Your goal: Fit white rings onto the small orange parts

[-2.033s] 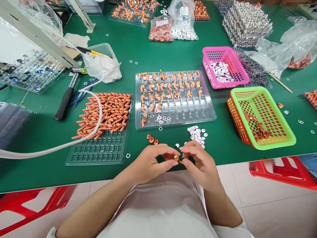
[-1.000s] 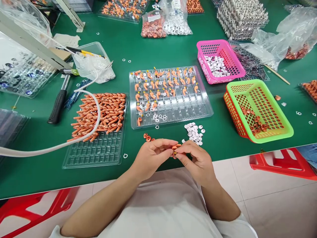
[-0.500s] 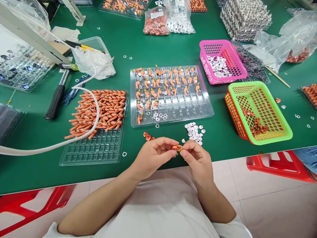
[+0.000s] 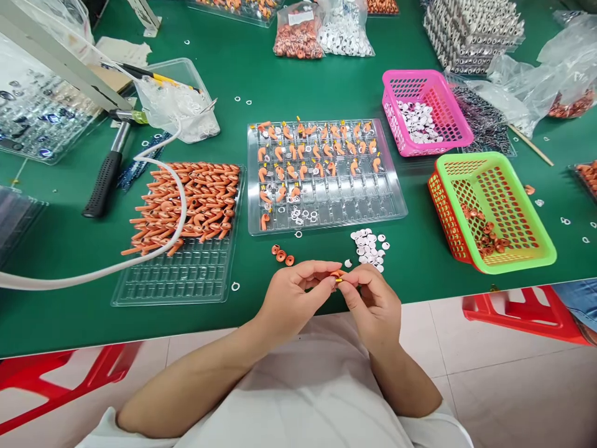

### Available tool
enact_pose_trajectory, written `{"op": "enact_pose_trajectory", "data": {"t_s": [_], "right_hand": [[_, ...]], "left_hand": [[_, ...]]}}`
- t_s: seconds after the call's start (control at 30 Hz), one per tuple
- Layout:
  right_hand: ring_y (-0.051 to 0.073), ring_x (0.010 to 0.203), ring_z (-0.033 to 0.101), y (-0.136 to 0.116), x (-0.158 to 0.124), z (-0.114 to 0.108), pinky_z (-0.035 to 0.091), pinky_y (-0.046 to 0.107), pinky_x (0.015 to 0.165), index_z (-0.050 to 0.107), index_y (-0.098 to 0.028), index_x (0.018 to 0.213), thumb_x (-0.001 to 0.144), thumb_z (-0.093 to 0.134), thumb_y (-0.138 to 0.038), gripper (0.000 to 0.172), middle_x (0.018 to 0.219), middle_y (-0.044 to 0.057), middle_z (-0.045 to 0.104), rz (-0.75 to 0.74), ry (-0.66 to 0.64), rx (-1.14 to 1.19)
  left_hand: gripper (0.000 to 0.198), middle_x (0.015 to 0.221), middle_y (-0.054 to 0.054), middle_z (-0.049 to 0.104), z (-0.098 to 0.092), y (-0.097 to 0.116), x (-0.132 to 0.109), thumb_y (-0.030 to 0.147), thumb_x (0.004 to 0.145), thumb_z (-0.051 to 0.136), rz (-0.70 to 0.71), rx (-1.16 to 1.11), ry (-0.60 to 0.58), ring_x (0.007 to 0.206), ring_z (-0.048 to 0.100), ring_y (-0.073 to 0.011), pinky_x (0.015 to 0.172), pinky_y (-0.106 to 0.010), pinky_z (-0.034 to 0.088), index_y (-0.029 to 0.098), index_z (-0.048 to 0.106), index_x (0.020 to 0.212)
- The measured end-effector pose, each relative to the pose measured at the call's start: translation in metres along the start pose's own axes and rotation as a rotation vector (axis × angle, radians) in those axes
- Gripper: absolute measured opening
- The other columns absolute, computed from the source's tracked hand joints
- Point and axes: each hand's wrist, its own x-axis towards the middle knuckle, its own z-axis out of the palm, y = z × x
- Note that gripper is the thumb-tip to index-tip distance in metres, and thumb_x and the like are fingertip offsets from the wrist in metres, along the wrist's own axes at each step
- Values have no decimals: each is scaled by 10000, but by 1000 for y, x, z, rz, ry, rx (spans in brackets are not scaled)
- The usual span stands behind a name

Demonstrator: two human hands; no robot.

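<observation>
Near the table's front edge, my left hand pinches a small orange part with a yellow tip. My right hand is closed at the same part's right side, its fingertips meeting the yellow tip. Fingers cover much of the part. Beyond my hands lies a clear tray with rows of orange curved pieces and loose clear rings. White discs are scattered just past my right hand, and several orange cups sit past my left hand.
Left are a tray of orange curved pieces, a white tube arching over it, and a hammer. Right stand a pink basket with white discs and a green basket with copper-coloured cups. Bags and stacked trays lie behind.
The orange part has turned slightly between my fingertips, its yellow tip now more level. The head view has shifted a little. Both hands keep their hold.
</observation>
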Motion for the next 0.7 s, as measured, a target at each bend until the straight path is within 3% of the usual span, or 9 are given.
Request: {"op": "enact_pose_trajectory", "data": {"t_s": [0.33, 0.7], "right_hand": [[163, 735, 567, -2, 5, -3, 483, 298, 627, 652, -258, 935, 921, 601, -134, 134, 831, 18, 627, -107, -27, -170], [146, 737, 569, -5, 8, -9, 472, 275, 622, 626, -229, 980, 933, 572, -96, 151, 840, 10, 606, -217, -174, -310]], "left_hand": [[249, 963, -79, 809, -4, 1, -2, 195, 843, 650, 78, 110, -12, 905, 771, -223, 862, -297, 628, 121, 776, 1045], [216, 815, -44, 805, -3, -6, 0, 99, 785, 605, 306, 478, 94, 685, 750, -163, 635, -210, 612, 135, 788, 895]]}}
